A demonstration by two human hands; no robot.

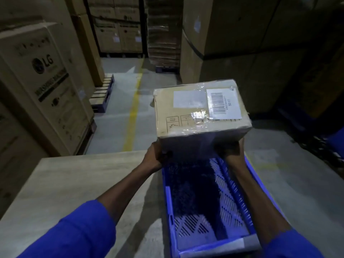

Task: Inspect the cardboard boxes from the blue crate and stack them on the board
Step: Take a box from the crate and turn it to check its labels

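Grey concrete floor (115, 101) w/ yellow line (133, 112). On it: pale board (74, 183) near left, blue crate (204, 211) just right of board, pallets (102, 94) far left.

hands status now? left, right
Left hand: holding the box at its lower left corner.
Right hand: holding the box from beneath on the right.

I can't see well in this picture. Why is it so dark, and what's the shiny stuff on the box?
Head view: the warehouse is dim, and the right side is almost black. The cardboard box has clear tape that glints in the light. Inside the blue crate there is a deep shadow. The wide lens bends the edges.
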